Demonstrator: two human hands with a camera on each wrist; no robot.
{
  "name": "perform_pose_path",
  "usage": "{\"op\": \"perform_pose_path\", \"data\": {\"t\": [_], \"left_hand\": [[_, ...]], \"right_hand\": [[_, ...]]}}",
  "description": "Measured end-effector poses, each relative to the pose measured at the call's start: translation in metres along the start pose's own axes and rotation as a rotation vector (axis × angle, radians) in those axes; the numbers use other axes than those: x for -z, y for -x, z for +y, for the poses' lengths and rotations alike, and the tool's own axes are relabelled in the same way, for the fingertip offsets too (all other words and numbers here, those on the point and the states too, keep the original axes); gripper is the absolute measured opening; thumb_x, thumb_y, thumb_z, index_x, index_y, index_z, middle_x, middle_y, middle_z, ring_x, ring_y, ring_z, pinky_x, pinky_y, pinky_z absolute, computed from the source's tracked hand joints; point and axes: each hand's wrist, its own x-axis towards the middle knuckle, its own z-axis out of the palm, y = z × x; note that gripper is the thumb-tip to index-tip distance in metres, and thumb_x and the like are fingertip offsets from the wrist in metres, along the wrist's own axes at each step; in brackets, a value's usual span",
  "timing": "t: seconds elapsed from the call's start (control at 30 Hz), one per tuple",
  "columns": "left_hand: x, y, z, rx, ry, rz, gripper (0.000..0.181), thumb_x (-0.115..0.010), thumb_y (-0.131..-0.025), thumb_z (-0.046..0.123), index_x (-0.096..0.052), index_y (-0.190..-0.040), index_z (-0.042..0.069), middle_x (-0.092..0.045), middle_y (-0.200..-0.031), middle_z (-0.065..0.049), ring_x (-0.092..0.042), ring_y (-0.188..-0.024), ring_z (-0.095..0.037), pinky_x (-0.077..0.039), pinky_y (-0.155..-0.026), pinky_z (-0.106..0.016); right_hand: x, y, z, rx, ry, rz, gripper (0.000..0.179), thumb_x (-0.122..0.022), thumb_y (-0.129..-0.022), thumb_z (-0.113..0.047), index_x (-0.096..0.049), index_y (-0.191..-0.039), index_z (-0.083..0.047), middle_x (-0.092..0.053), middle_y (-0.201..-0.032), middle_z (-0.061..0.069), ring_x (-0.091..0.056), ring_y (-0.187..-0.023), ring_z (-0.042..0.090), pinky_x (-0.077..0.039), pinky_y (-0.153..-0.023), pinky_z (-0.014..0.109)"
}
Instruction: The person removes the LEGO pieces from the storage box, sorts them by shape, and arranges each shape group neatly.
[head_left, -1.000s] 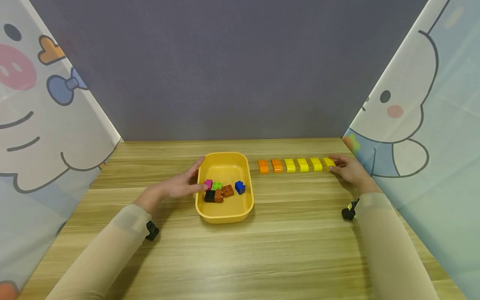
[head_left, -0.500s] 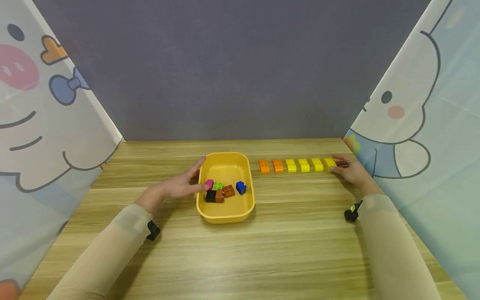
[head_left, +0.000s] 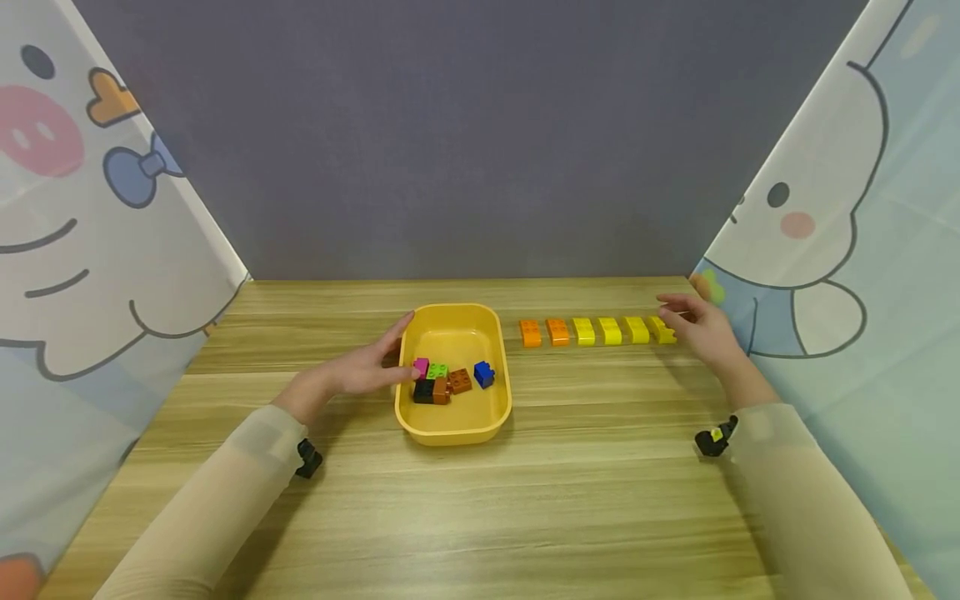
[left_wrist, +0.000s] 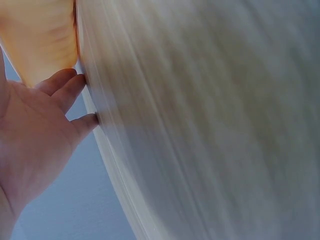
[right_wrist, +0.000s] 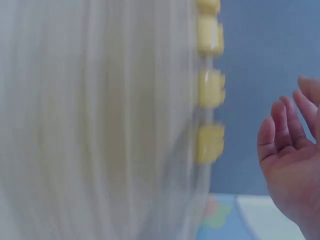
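A yellow tray (head_left: 453,436) stands on the table, and my left hand (head_left: 362,369) rests against its left side. The thumb reaches over the rim and the other fingers lie spread along the outside; in the left wrist view the left hand (left_wrist: 40,135) touches tabletop and tray with extended fingertips. Inside are a pink brick (head_left: 422,367), a green brick (head_left: 438,371), a black brick (head_left: 423,392), two brown bricks (head_left: 460,381) and a blue brick (head_left: 483,374). My right hand (head_left: 705,332) hovers, holding nothing, above the last yellow brick (head_left: 662,330) of a row.
Left of that last brick, the row continues with three yellow bricks (head_left: 610,331) and two orange bricks (head_left: 558,332), spaced apart. A grey panel (head_left: 465,150) rises behind the wooden table (head_left: 480,517). Cartoon-printed cloths (head_left: 810,250) flank both sides.
My right hand has let go of the yellow brick at the row's right end and lifted up and away. The left hand stays at the tray.
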Motion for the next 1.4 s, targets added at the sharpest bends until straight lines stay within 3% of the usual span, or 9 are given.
{"op": "perform_pose_path", "data": {"t": [0.13,0.4,0.63,0.87,1.1,1.4], "left_hand": [[0.0,-0.001,0.0,-0.001,-0.008,0.002,0.111,-0.068,-0.106,0.054,0.015,-0.176,0.033,-0.024,-0.181,-0.025,-0.027,-0.166,-0.048,-0.019,-0.135,-0.07],[-0.001,-0.002,0.0,-0.012,0.008,0.001,0.111,-0.068,-0.106,0.051,0.014,-0.177,0.028,-0.024,-0.18,-0.026,-0.027,-0.166,-0.048,-0.019,-0.135,-0.07],[0.0,-0.003,0.0,-0.014,0.001,-0.002,0.111,-0.068,-0.106,0.052,0.014,-0.177,0.027,-0.024,-0.18,-0.026,-0.027,-0.167,-0.048,-0.018,-0.134,-0.07],[0.0,-0.001,0.001,-0.001,-0.008,-0.007,0.112,-0.067,-0.105,0.054,0.016,-0.176,0.029,-0.025,-0.18,-0.027,-0.027,-0.166,-0.05,-0.019,-0.134,-0.07],[0.0,-0.001,-0.001,-0.01,-0.011,-0.005,0.112,-0.066,-0.106,0.056,0.015,-0.177,0.028,-0.027,-0.179,-0.026,-0.03,-0.165,-0.049,-0.02,-0.134,-0.07],[0.0,0.002,-0.002,-0.028,-0.01,0.006,0.111,-0.067,-0.106,0.055,0.016,-0.176,0.031,-0.026,-0.18,-0.024,-0.029,-0.166,-0.047,-0.02,-0.134,-0.069]], "right_hand": [[-0.018,0.003,-0.027,0.073,-0.095,-0.042,0.047,-0.061,-0.115,-0.028,-0.059,-0.152,0.001,-0.066,-0.114,-0.014,-0.062,-0.094,0.004,-0.054,-0.077,0.016],[-0.069,0.005,-0.081,0.139,-0.096,-0.175,0.038,-0.066,-0.112,-0.032,-0.069,-0.144,-0.013,-0.071,-0.122,0.014,-0.064,-0.093,0.017,-0.058,-0.079,0.03],[-0.122,0.004,-0.129,0.21,-0.152,-0.311,0.034,-0.071,-0.11,-0.026,-0.071,-0.141,-0.013,-0.074,-0.124,0.014,-0.068,-0.102,0.034,-0.06,-0.084,0.036],[-0.169,0.007,-0.172,0.345,-0.184,-0.403,0.035,-0.071,-0.109,-0.021,-0.072,-0.139,-0.004,-0.072,-0.129,0.013,-0.064,-0.106,0.027,-0.056,-0.093,0.043],[-0.209,0.008,-0.197,0.473,-0.134,-0.524,0.035,-0.069,-0.11,-0.023,-0.071,-0.139,-0.004,-0.072,-0.135,0.018,-0.065,-0.108,0.022,-0.057,-0.095,0.039],[-0.238,0.012,-0.2,0.499,0.029,-0.572,0.033,-0.072,-0.107,-0.025,-0.073,-0.137,-0.011,-0.073,-0.129,0.007,-0.064,-0.114,0.019,-0.059,-0.099,0.041]]}}
